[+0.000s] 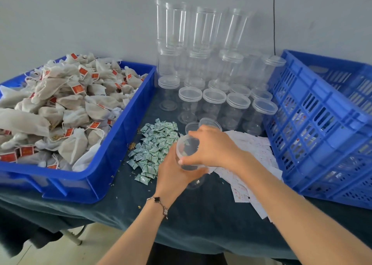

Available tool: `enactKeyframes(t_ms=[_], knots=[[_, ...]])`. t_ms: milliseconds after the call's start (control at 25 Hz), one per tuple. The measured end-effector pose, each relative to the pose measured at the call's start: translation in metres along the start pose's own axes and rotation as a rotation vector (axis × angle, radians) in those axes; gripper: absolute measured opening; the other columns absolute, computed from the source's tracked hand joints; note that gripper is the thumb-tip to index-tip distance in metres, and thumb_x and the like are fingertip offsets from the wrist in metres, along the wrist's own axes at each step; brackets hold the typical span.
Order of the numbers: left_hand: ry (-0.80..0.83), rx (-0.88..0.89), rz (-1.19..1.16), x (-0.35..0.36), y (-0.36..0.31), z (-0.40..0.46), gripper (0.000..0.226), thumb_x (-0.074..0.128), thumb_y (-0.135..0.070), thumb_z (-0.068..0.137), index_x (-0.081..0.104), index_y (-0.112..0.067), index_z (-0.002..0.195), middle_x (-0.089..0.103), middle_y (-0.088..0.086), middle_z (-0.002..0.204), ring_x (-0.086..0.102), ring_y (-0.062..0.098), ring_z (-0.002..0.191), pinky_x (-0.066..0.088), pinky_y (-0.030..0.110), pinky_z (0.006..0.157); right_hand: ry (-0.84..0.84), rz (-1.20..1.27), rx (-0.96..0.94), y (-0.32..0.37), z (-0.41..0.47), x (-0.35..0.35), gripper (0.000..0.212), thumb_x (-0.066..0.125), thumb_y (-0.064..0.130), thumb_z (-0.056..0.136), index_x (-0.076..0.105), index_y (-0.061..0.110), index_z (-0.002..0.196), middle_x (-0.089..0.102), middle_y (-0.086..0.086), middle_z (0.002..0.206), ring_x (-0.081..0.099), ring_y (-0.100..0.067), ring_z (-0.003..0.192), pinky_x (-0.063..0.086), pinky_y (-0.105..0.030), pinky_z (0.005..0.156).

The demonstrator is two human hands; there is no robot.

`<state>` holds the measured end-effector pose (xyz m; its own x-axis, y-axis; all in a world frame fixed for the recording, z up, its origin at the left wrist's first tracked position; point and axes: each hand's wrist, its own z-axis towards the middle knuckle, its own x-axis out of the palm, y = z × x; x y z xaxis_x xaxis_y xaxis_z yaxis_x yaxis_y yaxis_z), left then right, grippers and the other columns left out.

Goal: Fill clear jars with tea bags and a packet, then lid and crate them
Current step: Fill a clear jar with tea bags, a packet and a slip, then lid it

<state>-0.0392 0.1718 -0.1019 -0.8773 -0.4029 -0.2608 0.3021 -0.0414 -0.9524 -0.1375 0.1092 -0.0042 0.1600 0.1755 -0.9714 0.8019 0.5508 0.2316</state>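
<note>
A clear jar [188,150] is held over the dark tablecloth at the middle of the table. My left hand [174,172] grips its body from below. My right hand [211,146] curls over its top, fingers round the rim or lid there. Just left of the jar lies a heap of small green-and-white packets [155,146]. A blue tray [112,144] on the left is piled with tea bags [60,103] with red tags. A blue slatted crate [322,127] stands on the right. I cannot tell whether anything is inside the held jar.
Several lidded empty clear jars [213,103] stand in rows behind my hands, more stacked against the wall. Two loose lids [209,122] lie just beyond my right hand. White paper slips [259,154] are spread under my right forearm. The table's near edge drops to a pale floor.
</note>
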Motion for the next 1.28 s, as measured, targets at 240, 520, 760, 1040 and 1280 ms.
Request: enactKeyframes(t_ms=[240,520,760,1040,1280], knots=[[0.036,0.034,-0.035,-0.003,0.003,0.002,0.075,0.087,-0.05,0.047,0.049,-0.05,0.112,0.062,-0.028,0.105,0.06,-0.009,0.098,0.047,0.011,0.078,0.21,0.218,-0.102,0.002,0.005,-0.02,0.064,0.065,0.037,0.081,0.039,0.034,0.139,0.029,0.009,0.151,0.01,-0.019,0.144,0.024,-0.036,0.106],[0.041,0.021,0.009,-0.004,0.003,0.003,0.075,0.083,-0.057,0.044,0.041,-0.063,0.105,0.057,-0.038,0.103,0.055,-0.016,0.094,0.042,0.003,0.071,0.364,-0.323,-0.053,0.037,0.013,-0.032,0.045,0.056,0.042,0.081,0.047,0.035,0.124,0.045,-0.009,0.133,0.042,-0.029,0.121,0.043,-0.046,0.085],[0.048,-0.04,-0.03,-0.001,0.005,0.004,0.066,0.08,-0.056,0.039,0.054,-0.042,0.099,0.062,-0.035,0.09,0.059,-0.015,0.087,0.041,0.001,0.063,0.176,-0.429,0.072,0.051,0.01,-0.015,0.074,0.041,0.071,0.08,0.041,0.023,0.137,0.047,-0.011,0.136,0.044,-0.034,0.123,0.045,-0.048,0.09],[0.055,-0.018,-0.015,-0.001,0.002,0.001,0.079,0.083,-0.056,0.037,0.043,-0.057,0.105,0.055,-0.039,0.103,0.055,-0.015,0.095,0.042,0.003,0.071,0.443,-0.221,-0.15,0.032,0.013,-0.047,0.063,0.078,0.033,0.067,0.049,0.036,0.123,0.049,0.007,0.103,0.05,-0.018,0.096,0.045,-0.031,0.066],[0.039,-0.069,-0.036,0.003,0.008,0.003,0.074,0.084,-0.055,0.036,0.049,-0.05,0.102,0.063,-0.031,0.098,0.059,-0.013,0.092,0.046,0.009,0.07,0.516,-0.35,-0.387,0.03,0.012,-0.046,0.066,0.068,-0.013,0.065,0.055,0.025,0.117,0.041,0.0,0.128,0.041,-0.024,0.12,0.05,-0.042,0.087]])
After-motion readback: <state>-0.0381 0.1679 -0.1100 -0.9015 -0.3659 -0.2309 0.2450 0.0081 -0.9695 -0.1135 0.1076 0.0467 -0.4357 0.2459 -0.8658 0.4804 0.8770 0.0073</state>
